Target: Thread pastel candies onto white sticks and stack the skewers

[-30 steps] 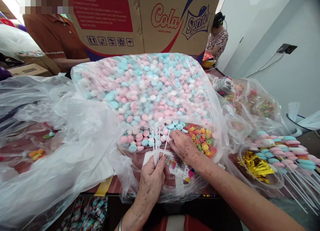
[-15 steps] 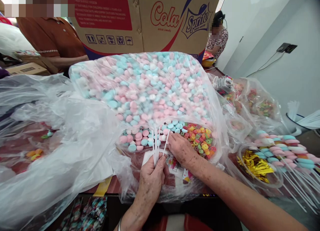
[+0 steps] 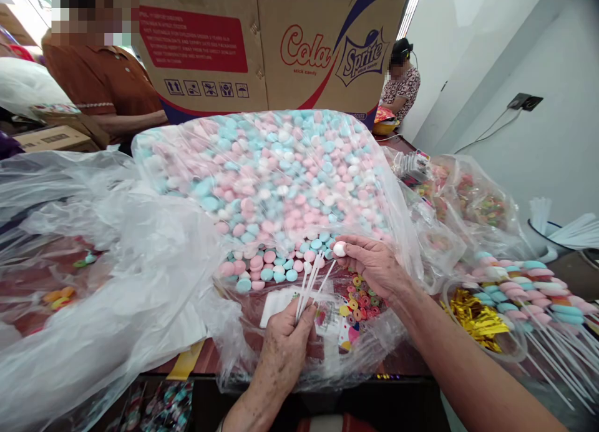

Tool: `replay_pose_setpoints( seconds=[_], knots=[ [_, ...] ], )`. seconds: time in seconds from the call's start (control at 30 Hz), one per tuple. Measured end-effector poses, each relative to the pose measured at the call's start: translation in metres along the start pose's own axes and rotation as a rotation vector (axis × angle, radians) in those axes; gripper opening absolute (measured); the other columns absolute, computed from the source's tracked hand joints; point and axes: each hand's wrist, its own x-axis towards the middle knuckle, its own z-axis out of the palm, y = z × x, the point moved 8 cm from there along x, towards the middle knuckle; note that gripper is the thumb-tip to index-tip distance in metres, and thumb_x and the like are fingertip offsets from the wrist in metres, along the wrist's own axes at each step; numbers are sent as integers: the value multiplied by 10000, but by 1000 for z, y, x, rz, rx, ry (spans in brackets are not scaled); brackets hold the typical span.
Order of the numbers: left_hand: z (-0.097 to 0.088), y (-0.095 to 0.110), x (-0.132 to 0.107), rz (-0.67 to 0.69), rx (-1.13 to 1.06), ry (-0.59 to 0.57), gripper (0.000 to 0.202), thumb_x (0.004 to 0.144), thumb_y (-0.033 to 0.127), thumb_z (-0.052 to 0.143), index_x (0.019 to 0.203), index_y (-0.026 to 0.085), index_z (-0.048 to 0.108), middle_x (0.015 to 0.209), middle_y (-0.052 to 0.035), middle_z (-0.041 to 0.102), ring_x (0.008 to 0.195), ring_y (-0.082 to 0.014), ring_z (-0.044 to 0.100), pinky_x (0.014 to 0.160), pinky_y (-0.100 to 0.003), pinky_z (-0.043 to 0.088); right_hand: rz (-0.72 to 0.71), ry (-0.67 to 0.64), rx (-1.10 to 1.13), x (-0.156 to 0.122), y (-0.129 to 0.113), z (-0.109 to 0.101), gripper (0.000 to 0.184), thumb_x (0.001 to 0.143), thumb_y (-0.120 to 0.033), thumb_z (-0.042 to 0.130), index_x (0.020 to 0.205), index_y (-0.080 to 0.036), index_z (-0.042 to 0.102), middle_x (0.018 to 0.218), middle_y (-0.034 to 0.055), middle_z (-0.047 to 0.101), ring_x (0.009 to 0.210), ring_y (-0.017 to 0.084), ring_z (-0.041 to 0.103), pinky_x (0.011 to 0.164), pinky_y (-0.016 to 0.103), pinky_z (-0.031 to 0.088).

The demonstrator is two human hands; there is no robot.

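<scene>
right hand lifted, now pinching white candy

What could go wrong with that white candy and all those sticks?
1. The right hand pinches the white candy with its fingertips only, so it might slip and fall.
2. The left hand holds several sticks fanned apart. One could slide out, or poke the plastic bag.

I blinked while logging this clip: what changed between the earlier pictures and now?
The right hand lifted off the loose sweets and now pinches one white round candy beside the tips of the thin white plastic sticks, which tilted rightward. The left hand grips the stick bundle as before; the big clear bag of pink and blue candies stayed put.
</scene>
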Motion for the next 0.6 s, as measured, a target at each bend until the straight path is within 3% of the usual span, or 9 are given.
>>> replay_pose_setpoints(
  seconds=[0.27,0.6],
  knots=[
    [-1,4,1,24,44,8,343,878,448,512,622,219,520,496,65,418,512,-135,365,533,-257,287,16,-57,-21,-4,0,11,264,660,-331,852,865,-188,766,803,10,749,615,90,642,632,233,541],
    [-1,3,1,39,30,31,335,873,461,506,650,214,541,501,58,439,512,-142,387,535,-257,290,-142,-24,-267,-12,4,12,308,741,-429,806,988,-245,798,937,25,790,803,186,725,769,333,590]
  ],
)
